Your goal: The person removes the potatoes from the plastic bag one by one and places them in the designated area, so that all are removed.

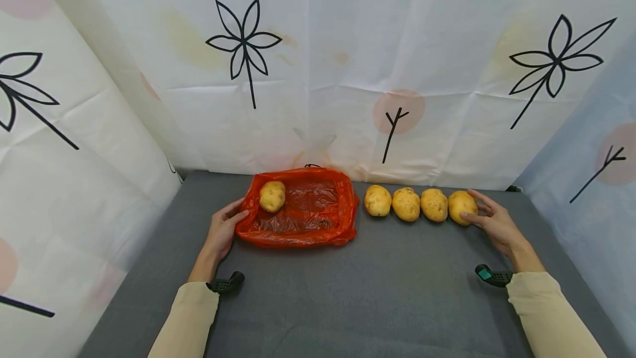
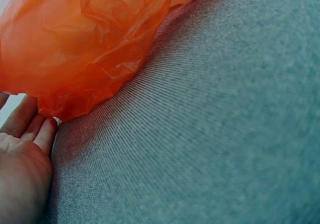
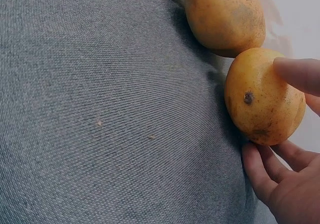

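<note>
While the left hand (image 1: 221, 232) rests its fairly straight fingers against the red bag's (image 1: 298, 240) left side, a lone potato (image 1: 272, 196) sits inside at that end. Right of the bag, three potatoes (image 1: 406, 204) line the tabletop (image 1: 358, 291); farthest from it, the end potato (image 1: 459, 207) is held between thumb and fingers of the right hand (image 1: 499, 231). Grasping this one seems the step in hand; moving it would call for a secure lift clear of its neighbour.

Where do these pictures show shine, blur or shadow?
Head view: soft, fairly even light, glints on the red plastic; left wrist view: bluish-green cast, the grey cloth clearer near the plastic but blurry toward the right; right wrist view: dark shadow beside the held potato, its skin marks clear.
</note>
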